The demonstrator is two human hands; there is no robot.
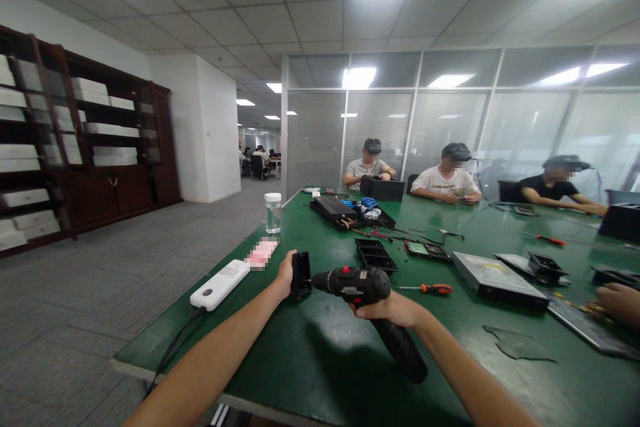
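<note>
My left hand [285,274] grips a small black plastic part [301,275] upright above the table's near left area. My right hand [387,309] is wrapped round the handle of a black cordless drill [355,285] with red details. The drill points left, its tip at the black part; whether it touches a screw is too small to tell. Behind the drill lies a black tray-like frame [376,255]. An orange and black screwdriver [436,289] lies right of the drill.
On the green table [270,340] are a white power bank [220,285] with a cable, a clear jar [273,215], a metal drive [499,280] and a thin broken sheet [519,344]. Several people sit around it; another person's hand [620,303] is at the right edge.
</note>
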